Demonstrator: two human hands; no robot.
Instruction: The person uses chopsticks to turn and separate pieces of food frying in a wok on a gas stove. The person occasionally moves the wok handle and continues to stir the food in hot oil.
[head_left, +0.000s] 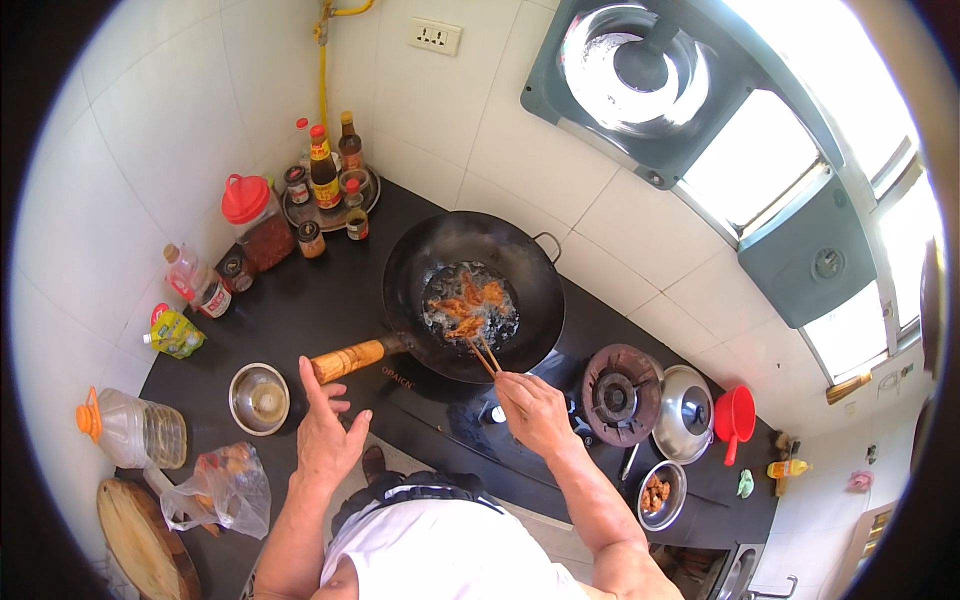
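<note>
A black wok (532, 300) with a wooden handle (346, 361) stands on the gas hob, bubbling oil in its bottom. Several browned pieces of fried food (465, 300) lie in the oil. My right hand (531, 412) holds a pair of wooden chopsticks (486, 356), their tips at the nearest piece. Fingers spread and holding nothing, my left hand (326, 431) is raised just below the end of the wok handle; whether it touches the handle I cannot tell.
At left are an empty-looking steel bowl (259, 399), an oil jug (139, 427), a plastic bag (225, 491) and a round chopping board (142, 540). Sauce bottles (324, 172) stand behind. At right are a second burner (621, 395), a metal lid (682, 416), a bowl of browned pieces (661, 495) and a red ladle (735, 412).
</note>
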